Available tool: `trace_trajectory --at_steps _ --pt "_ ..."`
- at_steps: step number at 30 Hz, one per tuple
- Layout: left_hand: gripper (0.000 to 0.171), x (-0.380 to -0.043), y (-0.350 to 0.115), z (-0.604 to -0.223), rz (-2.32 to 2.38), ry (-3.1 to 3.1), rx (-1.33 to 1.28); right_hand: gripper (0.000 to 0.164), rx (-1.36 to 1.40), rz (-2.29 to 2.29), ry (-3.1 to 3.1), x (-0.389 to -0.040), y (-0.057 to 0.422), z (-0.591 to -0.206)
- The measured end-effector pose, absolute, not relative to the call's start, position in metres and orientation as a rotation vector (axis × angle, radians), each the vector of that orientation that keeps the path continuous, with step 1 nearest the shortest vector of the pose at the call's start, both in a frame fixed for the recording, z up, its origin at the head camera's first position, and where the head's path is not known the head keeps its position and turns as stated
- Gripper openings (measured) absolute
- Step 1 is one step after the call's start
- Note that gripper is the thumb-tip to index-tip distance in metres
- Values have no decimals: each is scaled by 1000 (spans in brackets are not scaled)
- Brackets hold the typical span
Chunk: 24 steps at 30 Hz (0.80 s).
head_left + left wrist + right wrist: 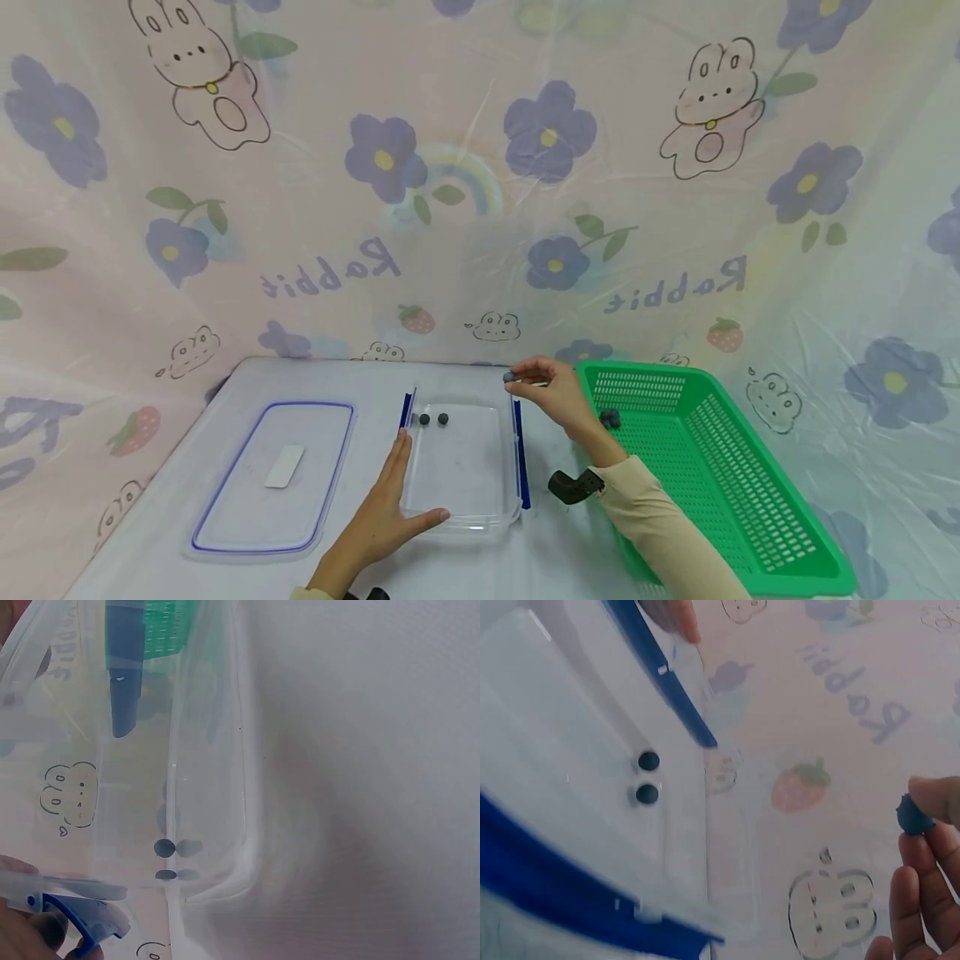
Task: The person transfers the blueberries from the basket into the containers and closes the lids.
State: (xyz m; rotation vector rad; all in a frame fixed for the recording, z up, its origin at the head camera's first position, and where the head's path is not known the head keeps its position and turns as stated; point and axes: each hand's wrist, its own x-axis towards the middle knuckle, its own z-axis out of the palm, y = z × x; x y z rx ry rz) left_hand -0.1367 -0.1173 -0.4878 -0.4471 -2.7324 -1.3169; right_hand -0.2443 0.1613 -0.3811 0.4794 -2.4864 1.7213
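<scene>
My right hand (557, 396) pinches a blueberry (914, 815) between thumb and fingertips, above the far right corner of a clear plastic container (459, 515). Two more blueberries (647, 793) lie inside the container, near its far left corner. Blue latches (522, 467) hang folded out along its sides. My left hand (384, 512) lies at the container's left side, fingers straight along the wall and thumb spread over the near left corner. Fingers (19, 937) appear beside a blue latch in the left wrist view.
A green perforated basket (757, 467) stands to the right, with several blueberries (611, 418) by its left wall, partly behind my right wrist. On the left lies a clear lid (247, 500) with a blue seal and a white label (285, 466). A printed curtain (465, 225) hangs behind the table.
</scene>
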Motion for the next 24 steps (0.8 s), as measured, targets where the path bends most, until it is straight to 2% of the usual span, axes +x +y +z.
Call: trace_trajectory --at_steps 24 --pt "117 -140 -116 -489 -1339 -2756 -438 22 380 1854 -2414 -271 69 -423"
